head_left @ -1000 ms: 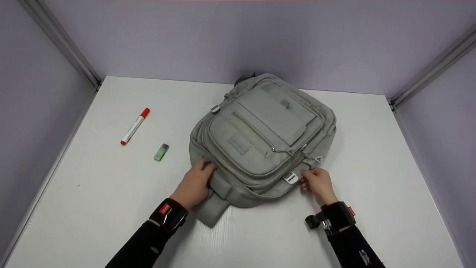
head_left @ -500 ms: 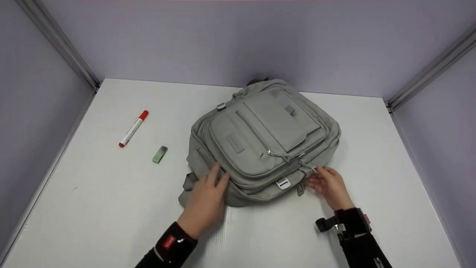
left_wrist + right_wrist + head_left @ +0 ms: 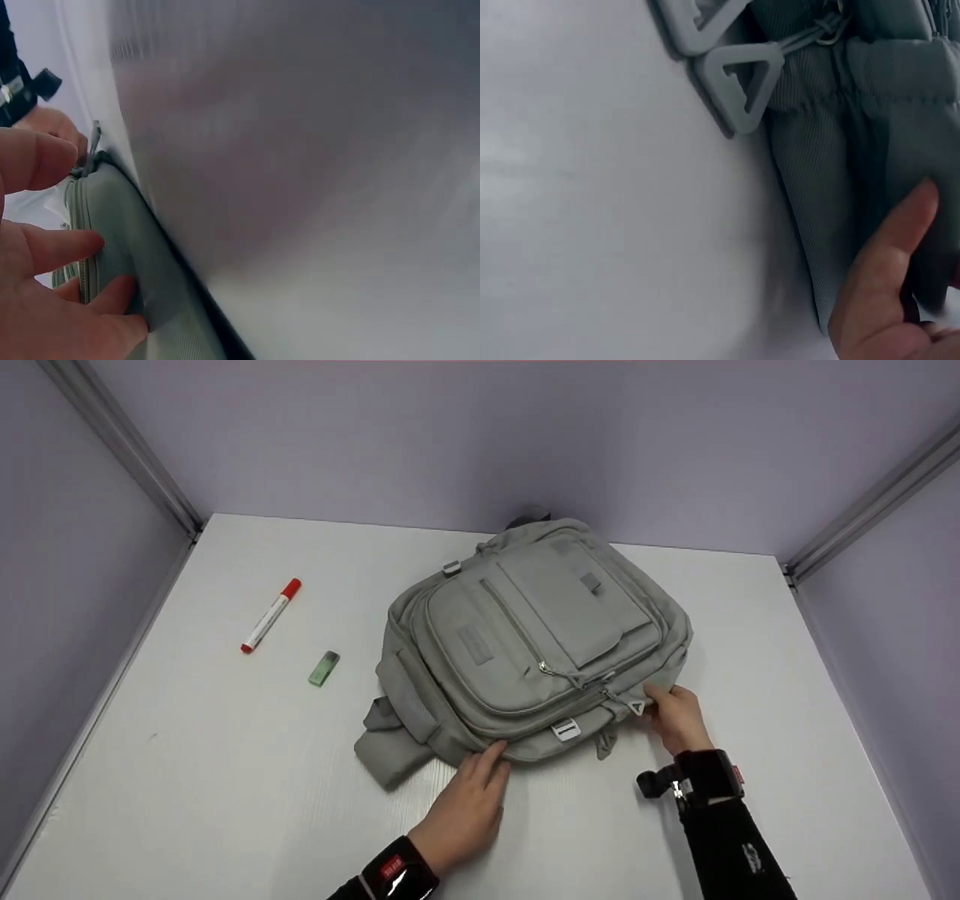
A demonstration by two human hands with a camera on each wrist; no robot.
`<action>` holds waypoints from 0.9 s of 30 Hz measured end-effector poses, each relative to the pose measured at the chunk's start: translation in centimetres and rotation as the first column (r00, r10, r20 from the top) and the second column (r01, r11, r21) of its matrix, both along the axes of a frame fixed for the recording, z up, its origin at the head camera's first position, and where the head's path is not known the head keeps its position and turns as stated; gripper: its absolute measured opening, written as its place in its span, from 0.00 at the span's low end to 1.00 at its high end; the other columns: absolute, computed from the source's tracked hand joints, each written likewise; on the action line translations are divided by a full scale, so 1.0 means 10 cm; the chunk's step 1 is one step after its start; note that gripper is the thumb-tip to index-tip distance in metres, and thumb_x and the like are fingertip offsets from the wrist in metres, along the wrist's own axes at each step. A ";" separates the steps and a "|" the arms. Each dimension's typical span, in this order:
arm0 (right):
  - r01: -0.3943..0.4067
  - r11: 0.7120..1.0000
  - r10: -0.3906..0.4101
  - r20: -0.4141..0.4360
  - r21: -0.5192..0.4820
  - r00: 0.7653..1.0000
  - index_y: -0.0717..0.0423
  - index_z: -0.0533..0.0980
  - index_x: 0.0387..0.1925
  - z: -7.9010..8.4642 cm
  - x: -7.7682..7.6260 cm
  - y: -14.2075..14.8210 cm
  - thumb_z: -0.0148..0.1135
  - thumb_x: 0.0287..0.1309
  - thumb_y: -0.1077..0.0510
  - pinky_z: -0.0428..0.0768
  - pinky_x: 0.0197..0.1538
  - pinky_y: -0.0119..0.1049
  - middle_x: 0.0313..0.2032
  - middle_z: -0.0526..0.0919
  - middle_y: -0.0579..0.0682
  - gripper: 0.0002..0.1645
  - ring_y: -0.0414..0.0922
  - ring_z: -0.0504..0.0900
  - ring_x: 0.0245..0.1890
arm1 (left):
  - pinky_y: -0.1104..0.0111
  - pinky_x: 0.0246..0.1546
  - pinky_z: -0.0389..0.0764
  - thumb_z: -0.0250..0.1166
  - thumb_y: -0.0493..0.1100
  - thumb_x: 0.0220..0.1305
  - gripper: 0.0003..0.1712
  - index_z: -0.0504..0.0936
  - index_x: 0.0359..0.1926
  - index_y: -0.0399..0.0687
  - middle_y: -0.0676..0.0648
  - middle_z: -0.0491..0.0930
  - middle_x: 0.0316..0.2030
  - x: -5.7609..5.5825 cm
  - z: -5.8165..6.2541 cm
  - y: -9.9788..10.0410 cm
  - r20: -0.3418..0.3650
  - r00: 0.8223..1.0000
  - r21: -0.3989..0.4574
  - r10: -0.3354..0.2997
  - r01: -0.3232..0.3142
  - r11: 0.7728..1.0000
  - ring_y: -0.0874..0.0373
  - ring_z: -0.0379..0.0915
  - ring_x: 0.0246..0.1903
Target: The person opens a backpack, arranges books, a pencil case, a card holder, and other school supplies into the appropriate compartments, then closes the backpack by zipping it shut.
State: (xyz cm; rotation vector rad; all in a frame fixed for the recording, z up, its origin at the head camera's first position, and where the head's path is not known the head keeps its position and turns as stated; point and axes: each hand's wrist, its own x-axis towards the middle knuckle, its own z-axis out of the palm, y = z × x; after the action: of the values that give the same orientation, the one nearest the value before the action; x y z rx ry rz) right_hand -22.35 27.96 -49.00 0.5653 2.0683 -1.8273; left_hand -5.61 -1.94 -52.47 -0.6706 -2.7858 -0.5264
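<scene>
A grey backpack (image 3: 540, 630) lies front side up and slanted on the white table. At its near edge, my left hand (image 3: 465, 806) touches the fabric with extended, spread fingers; the left wrist view shows this hand (image 3: 60, 322) beside a zipper. My right hand (image 3: 679, 720) grips the bag's right side. There, in the right wrist view, the thumb of that hand (image 3: 877, 300) presses on a side pocket (image 3: 825, 165), its other fingers mostly hidden. A triangular zipper pull (image 3: 637, 707) hangs close to the right hand. A padded strap (image 3: 394, 756) sticks out at the lower left.
Left of the bag lie a red-capped white marker (image 3: 271, 616) and a small green block with a dark end (image 3: 324, 669). Pale walls (image 3: 337, 442) enclose the table (image 3: 187, 780) at the back and both sides.
My left hand has left the bag's left strap area and moved right along the near edge. My right hand has shifted right to the side pocket. The backpack has turned and slid slightly right.
</scene>
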 end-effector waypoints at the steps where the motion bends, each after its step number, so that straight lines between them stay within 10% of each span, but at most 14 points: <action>1: 0.006 0.999 -0.006 0.001 -0.036 1.000 0.62 0.66 0.47 -0.01 0.04 0.00 0.47 0.72 0.59 0.76 0.31 0.26 0.22 0.77 0.39 0.10 0.33 0.75 0.23 | 0.54 0.61 0.77 0.68 0.37 0.55 0.25 0.75 0.55 0.35 0.36 0.67 0.65 -0.01 0.00 -0.02 0.017 1.000 0.015 0.014 -0.014 1.000 0.45 0.73 0.57; 9: 0.151 0.922 -0.124 0.097 -0.356 0.988 0.58 0.65 0.44 -0.07 0.48 -0.13 0.44 0.73 0.62 0.73 0.27 0.24 0.25 0.80 0.44 0.03 0.34 0.71 0.17 | 0.51 0.67 0.70 0.64 0.38 0.61 0.25 0.72 0.58 0.29 0.33 0.63 0.67 -0.14 0.10 -0.22 0.257 0.959 0.120 0.120 -0.155 0.981 0.37 0.64 0.66; 19: 0.247 0.847 -0.220 0.112 -0.470 0.969 0.60 0.64 0.49 -0.17 0.92 -0.53 0.45 0.72 0.65 0.84 0.40 0.28 0.33 0.80 0.48 0.07 0.39 0.83 0.28 | 0.51 0.66 0.70 0.65 0.34 0.59 0.20 0.74 0.49 0.25 0.30 0.67 0.64 -0.36 0.08 -0.49 0.157 0.961 0.175 0.226 -0.252 0.952 0.36 0.66 0.64; 27: 0.203 0.941 -0.217 -0.023 -0.271 0.976 0.64 0.61 0.53 -0.12 1.00 -0.59 0.47 0.73 0.61 0.85 0.39 0.29 0.36 0.77 0.48 0.13 0.38 0.84 0.27 | 0.57 0.42 0.79 0.68 0.34 0.52 0.07 0.80 0.34 0.36 0.40 0.77 0.40 -0.51 0.37 -0.26 -0.077 0.957 0.076 0.279 -0.274 0.959 0.46 0.75 0.40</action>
State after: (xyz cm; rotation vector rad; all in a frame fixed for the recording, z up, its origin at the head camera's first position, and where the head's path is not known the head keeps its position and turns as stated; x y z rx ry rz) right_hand -12.30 22.08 -50.18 0.6920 1.8065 -2.2202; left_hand -10.72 -4.55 -48.81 -0.2742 -2.7046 -0.5134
